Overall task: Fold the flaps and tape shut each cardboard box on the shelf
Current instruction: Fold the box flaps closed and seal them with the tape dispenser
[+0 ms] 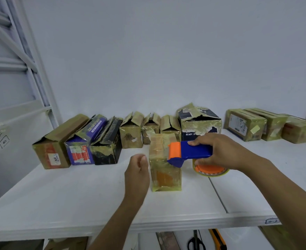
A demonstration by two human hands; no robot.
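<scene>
The box in work (165, 165) stands upright at the centre of the frame on the white shelf (76, 195), in front of the row of open-flapped boxes (130, 130). The right hand (219, 150) has its grip clamped round the blue body of the tape dispenser (190, 153), whose orange nose lies at the upper right edge of the box. The tape roll (211, 170) hangs below the hand. The left hand (137, 168) sits just beside the left face of the box, its grip apart and holding nothing; contact cannot be confirmed. The step in hand appears to be laying tape across the closed top. Press the left palm flat against the box, which is tall, narrow and likely to tip. Draw the dispenser across the seam in one even stroke, nose held down, and carry the strip over both edges before cutting.
</scene>
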